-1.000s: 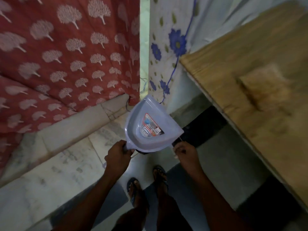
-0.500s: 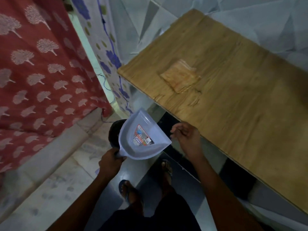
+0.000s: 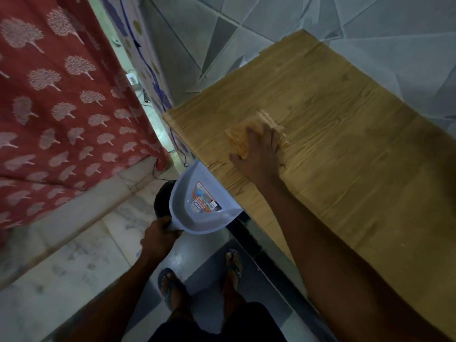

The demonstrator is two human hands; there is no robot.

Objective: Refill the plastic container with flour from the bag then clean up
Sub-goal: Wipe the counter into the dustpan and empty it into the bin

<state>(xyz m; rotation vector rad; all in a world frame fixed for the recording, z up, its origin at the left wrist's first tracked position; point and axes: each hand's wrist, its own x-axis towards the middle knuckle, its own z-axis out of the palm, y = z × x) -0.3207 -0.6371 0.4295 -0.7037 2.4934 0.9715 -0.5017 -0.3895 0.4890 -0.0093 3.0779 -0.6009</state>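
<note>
a tan cloth (image 3: 256, 130) lies near the counter (image 3: 345, 169) corner at frame centre, the right hand (image 3: 260, 154) flat on it, fingers spread. the left hand (image 3: 159, 236) grips a dustpan (image 3: 199, 206) handle; the pan's lip tucks under the counter edge, bare wood to the right.

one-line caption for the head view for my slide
Left hand holds a dustpan below the wooden table edge while the right hand presses a cloth on top.
</note>
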